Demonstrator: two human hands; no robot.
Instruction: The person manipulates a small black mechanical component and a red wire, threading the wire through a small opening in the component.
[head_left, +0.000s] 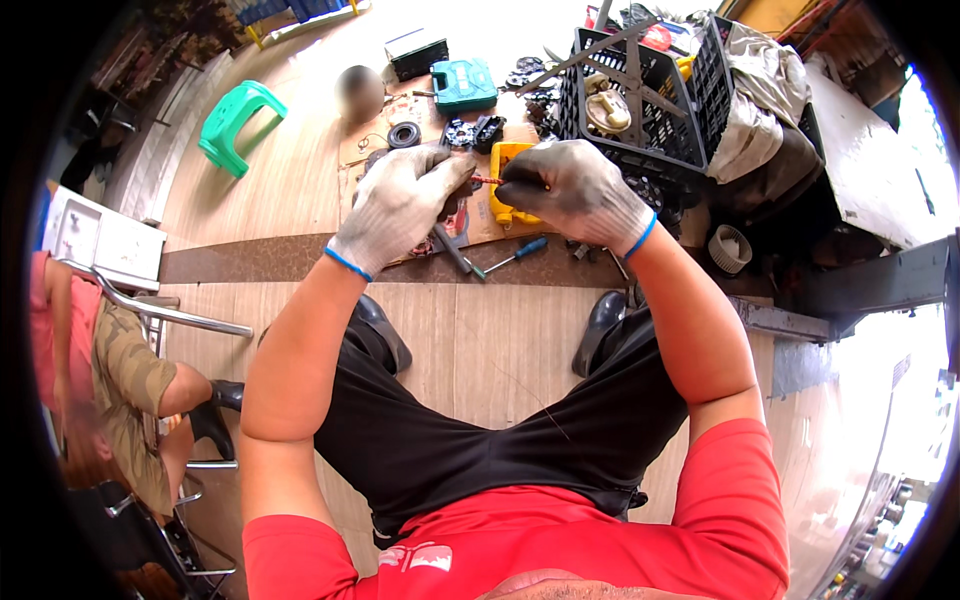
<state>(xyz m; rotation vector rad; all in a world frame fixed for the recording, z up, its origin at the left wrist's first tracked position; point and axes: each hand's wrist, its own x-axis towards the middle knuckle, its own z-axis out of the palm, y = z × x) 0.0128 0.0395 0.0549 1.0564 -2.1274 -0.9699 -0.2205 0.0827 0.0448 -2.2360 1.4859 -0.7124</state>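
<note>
A thin red cord (487, 180), apparently twisted, stretches across the short gap between my hands. One end is pinched in my left hand (403, 198), which wears a whitish knit glove with a blue cuff edge. The other end goes into the closed fingers of my right hand (582, 188), whose matching glove is stained dark over the fingers. Both hands are raised above the work area. Just behind my right fingers lies a yellow plastic object (502, 208), partly covered by the hand. Below my left hand is a dark metal bar or handle (455, 250).
A blue-handled screwdriver (517, 256) lies near the cardboard. Farther off are a teal tool case (464, 84), a black ring (403, 135) and a black crate (655, 135) of parts. A green stool (240, 120) stands left; a seated person (140, 370) is at the left edge.
</note>
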